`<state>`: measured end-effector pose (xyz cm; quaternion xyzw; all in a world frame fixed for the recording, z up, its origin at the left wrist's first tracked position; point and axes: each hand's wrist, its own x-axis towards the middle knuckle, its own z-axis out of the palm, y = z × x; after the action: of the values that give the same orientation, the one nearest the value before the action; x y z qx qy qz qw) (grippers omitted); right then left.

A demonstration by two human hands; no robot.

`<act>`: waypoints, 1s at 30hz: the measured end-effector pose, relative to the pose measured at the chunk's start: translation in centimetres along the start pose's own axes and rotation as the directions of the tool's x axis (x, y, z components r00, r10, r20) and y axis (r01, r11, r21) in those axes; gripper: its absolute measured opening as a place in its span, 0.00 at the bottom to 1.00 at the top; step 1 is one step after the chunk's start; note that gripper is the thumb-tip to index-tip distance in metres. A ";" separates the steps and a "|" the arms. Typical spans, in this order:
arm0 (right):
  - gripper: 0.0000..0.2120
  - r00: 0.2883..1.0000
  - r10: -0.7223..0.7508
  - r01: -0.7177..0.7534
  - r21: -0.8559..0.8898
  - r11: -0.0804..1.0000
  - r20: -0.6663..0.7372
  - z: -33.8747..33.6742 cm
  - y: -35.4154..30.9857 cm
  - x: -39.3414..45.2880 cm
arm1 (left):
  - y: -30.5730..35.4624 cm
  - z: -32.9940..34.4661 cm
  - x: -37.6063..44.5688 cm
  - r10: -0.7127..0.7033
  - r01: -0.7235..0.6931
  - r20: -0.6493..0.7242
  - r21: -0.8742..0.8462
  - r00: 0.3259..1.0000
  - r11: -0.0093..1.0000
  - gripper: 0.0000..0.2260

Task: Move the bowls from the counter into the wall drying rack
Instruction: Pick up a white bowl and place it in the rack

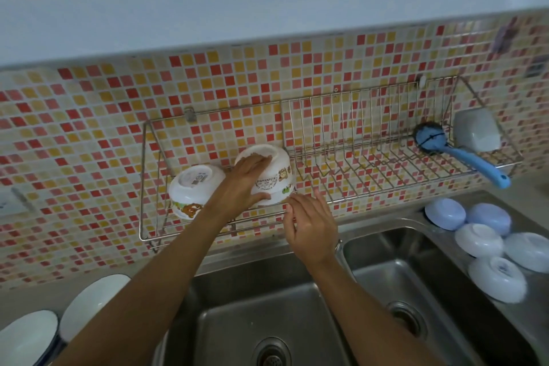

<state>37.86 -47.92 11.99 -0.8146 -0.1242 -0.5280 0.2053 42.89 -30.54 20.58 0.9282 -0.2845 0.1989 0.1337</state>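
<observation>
A wire wall drying rack (371,187) hangs on the mosaic-tiled wall above the sink. In its left section a white bowl with a bear print (193,190) leans upside down. To its right a second white printed bowl (276,175) rests upside down in the rack, and my left hand (246,184) grips it across the base and rim. My right hand (309,223) hovers just below and to the right of that bowl, fingers apart, holding nothing. Several pale blue and white bowls (481,241) lie upside down on the counter at the right.
A double steel sink (297,321) lies below my arms. Two white bowls with dark rims (89,303) sit on the counter at the lower left. A blue-handled brush (463,154) and a pale cup (475,131) occupy the rack's right end. White cabinets hang overhead.
</observation>
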 end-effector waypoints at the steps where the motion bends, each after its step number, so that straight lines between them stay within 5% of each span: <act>1: 0.12 1.000 -0.001 0.001 -0.004 1.000 0.003 0.0 0.0 0.0 | -0.1 0.0 -0.1 -0.008 0.008 -0.004 -0.014 1.000 1.000 0.38; 9: 0.12 0.999 0.022 -0.022 0.003 1.000 0.031 -0.1 -0.1 -0.1 | -1.0 0.3 -0.3 -0.108 0.108 0.012 -0.022 0.994 0.994 0.36; 22: 0.13 0.999 0.033 -0.033 -0.001 0.999 0.019 -0.3 -0.3 -0.1 | -0.2 -0.7 -0.9 -0.215 0.206 -0.018 -0.215 0.976 0.955 0.20; 30: 0.13 0.998 0.041 -0.042 0.011 0.999 0.046 -0.4 -0.4 -0.3 | -1.4 -2.4 -4.1 -0.362 0.411 -0.303 0.117 0.882 0.904 0.17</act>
<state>37.24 -47.71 11.97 -0.8277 -0.1150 -0.5042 0.2181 39.89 -26.57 20.66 0.9379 -0.0528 0.3189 0.1256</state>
